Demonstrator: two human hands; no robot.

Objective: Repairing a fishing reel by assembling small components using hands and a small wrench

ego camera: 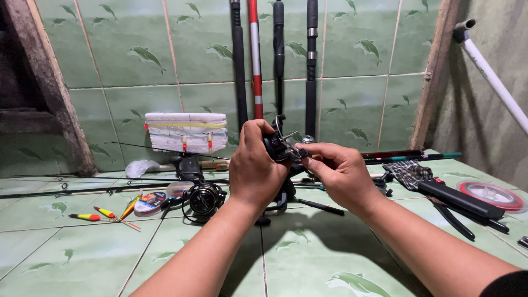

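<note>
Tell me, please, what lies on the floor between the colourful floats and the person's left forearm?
In the head view, a black spinning reel and a small line spool lie there.

Black spinning reel [279, 146], metal bail visible. Held off the floor at scene centre, between both hands. Body mostly hidden.

I see a fishing reel [280, 146] held between my left hand [254, 168] and right hand [338, 173] above the tiled floor [308, 258]. A second reel [203, 198] lies on the floor to the left, floats [107, 214] further left — four rods [275, 60] lean against the wall behind, a line spool [492, 195] sits far right.
</note>
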